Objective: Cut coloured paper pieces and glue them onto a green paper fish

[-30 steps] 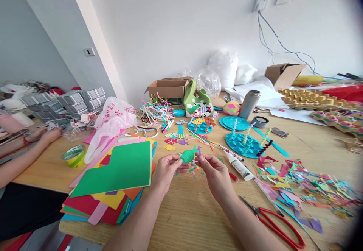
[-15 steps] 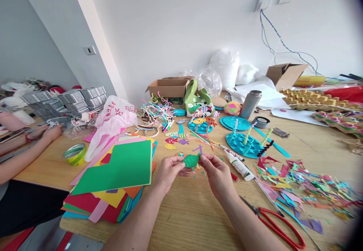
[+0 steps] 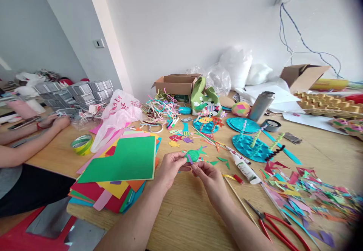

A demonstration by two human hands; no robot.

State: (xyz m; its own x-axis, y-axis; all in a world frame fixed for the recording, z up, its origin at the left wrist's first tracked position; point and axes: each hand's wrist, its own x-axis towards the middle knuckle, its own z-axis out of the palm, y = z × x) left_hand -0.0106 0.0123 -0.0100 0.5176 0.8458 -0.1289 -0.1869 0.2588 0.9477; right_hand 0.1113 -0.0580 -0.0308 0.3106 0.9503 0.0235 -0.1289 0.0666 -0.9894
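Note:
My left hand [image 3: 170,167] pinches a green paper fish [image 3: 194,155] by its left end, with the tail pointing up and right. A narrow purple paper strip [image 3: 190,159] lies against the lower front of the fish. The fingers of my right hand [image 3: 209,174] are closed at the strip's lower end, just under the fish. Beyond my hands lie several small paper fish, among them a yellow fish [image 3: 174,144] and a purple fish [image 3: 187,139]. Small green paper scraps [image 3: 224,162] are to the right of the held fish.
Stacked coloured paper [image 3: 121,160] is on the left, near green-yellow tape [image 3: 82,145]. On the right are a glue bottle [image 3: 246,170], red-handled scissors [image 3: 279,224], paper scraps [image 3: 306,190] and blue painted discs [image 3: 251,148]. A metal flask [image 3: 262,106] stands behind. Another person's hands [image 3: 58,122] rest at far left.
The purple strip has moved from the tail end down to the fish's lower front, with my right hand following. The fish is turned so its tail shows. The view has swung slightly left.

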